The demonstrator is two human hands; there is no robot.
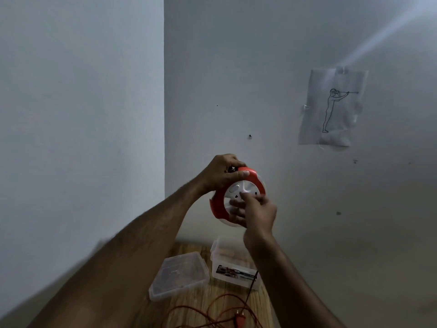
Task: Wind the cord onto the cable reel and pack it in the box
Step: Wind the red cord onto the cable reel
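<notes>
The reel [237, 196] is held up in front of the wall [260, 67], the left hand [218, 175] on its upper left rim, the right hand [256, 211] at its face. Below, on the bench [212, 301], the box [233, 263] stands right of the lid [179, 275]. The cord [212, 313] lies in front of both, its plug [237, 316] among the loops.

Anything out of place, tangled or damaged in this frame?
The orange cord lies in loose tangled loops on the wooden table, its plug among them, not yet wound onto the cable reel. The paper drawing on the wall hangs crumpled. No damage shows.
</notes>
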